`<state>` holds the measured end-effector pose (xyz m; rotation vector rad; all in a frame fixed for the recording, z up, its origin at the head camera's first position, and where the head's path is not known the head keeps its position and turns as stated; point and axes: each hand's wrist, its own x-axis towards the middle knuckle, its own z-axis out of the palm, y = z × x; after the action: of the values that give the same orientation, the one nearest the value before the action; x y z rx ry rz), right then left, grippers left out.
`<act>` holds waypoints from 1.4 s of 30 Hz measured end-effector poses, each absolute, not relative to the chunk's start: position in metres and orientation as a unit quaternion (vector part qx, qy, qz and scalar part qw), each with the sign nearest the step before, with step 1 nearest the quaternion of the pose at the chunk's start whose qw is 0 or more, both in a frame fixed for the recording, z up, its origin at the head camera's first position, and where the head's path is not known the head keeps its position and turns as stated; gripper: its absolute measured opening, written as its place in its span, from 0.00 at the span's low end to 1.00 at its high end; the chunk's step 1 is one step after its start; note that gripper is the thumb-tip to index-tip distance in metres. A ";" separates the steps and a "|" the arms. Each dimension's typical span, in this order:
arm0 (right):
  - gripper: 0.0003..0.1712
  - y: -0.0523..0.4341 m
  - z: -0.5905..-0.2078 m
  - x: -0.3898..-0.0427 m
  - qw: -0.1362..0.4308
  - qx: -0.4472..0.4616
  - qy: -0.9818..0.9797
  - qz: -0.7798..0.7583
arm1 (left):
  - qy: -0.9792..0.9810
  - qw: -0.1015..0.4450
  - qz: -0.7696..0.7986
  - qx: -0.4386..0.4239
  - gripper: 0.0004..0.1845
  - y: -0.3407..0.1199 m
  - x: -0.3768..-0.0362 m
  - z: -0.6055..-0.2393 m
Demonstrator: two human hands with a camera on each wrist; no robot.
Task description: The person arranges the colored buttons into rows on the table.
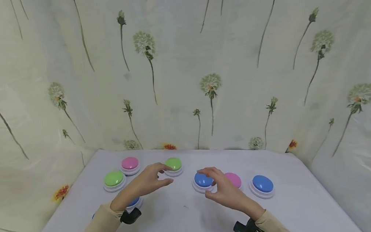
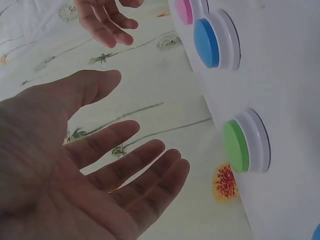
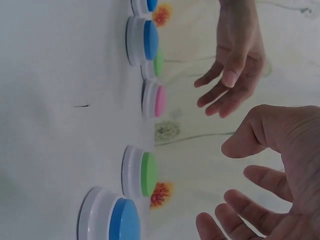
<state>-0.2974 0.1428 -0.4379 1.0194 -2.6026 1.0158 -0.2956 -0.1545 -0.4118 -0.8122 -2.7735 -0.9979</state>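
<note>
Both hands hover loose-fingered and empty above the desk [image 1: 188, 219], the left hand [image 1: 146, 182] just beside the middle green button [image 1: 173, 164] and the right hand [image 1: 223, 188] over the blue button [image 1: 203, 180], neither visibly pressed yet, so the pressing looks undone.

no readable text, labels, brands or numbers anywhere, coloured buttons plain and unmarked, tablecloth blank, backdrop fabric printed only with dandelion and flower motifs, wrist mounts without legible marking
</note>
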 end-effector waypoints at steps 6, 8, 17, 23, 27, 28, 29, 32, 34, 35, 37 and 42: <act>0.35 0.128 -0.438 -0.322 0.062 0.323 -0.880 0.343 | -0.913 0.043 -0.337 -0.228 0.23 -0.172 -0.317 -0.413; 0.35 0.123 -0.440 -0.332 0.060 0.318 -0.883 0.340 | -0.916 0.037 -0.339 -0.212 0.24 -0.177 -0.326 -0.415; 0.35 0.096 -0.451 -0.374 0.037 0.301 -0.896 0.324 | -0.927 -0.009 -0.333 -0.172 0.33 -0.188 -0.365 -0.430; 0.37 0.076 -0.454 -0.393 -0.002 0.294 -0.902 0.317 | -0.934 -0.039 -0.324 -0.144 0.36 -0.186 -0.389 -0.443; 0.41 0.066 -0.459 -0.404 -0.025 0.280 -0.911 0.301 | -0.937 -0.071 -0.314 -0.138 0.39 -0.180 -0.400 -0.452; 0.42 0.063 -0.460 -0.406 -0.032 0.276 -0.914 0.297 | -0.937 -0.077 -0.312 -0.136 0.40 -0.178 -0.402 -0.454; 0.43 0.061 -0.462 -0.409 -0.039 0.274 -0.916 0.291 | -0.938 -0.082 -0.309 -0.134 0.41 -0.176 -0.404 -0.457; 0.45 0.056 -0.466 -0.416 -0.059 0.266 -0.921 0.278 | -0.940 -0.091 -0.306 -0.122 0.43 -0.172 -0.408 -0.465; 0.44 0.053 -0.468 -0.420 -0.070 0.262 -0.923 0.274 | -0.941 -0.090 -0.305 -0.118 0.43 -0.170 -0.411 -0.468; 0.44 0.051 -0.470 -0.422 -0.073 0.260 -0.924 0.270 | -0.941 -0.088 -0.303 -0.118 0.43 -0.169 -0.412 -0.470; 0.42 0.049 -0.472 -0.426 -0.078 0.257 -0.926 0.265 | -0.942 -0.087 -0.301 -0.117 0.43 -0.167 -0.414 -0.472; 0.38 0.045 -0.477 -0.433 -0.077 0.248 -0.927 0.270 | -0.943 -0.078 -0.302 -0.121 0.36 -0.163 -0.420 -0.478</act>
<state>-0.4334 0.0450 -0.4772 0.8182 -3.0643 0.8922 -0.4202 -0.1629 -0.4781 -0.3993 -3.1173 -0.9978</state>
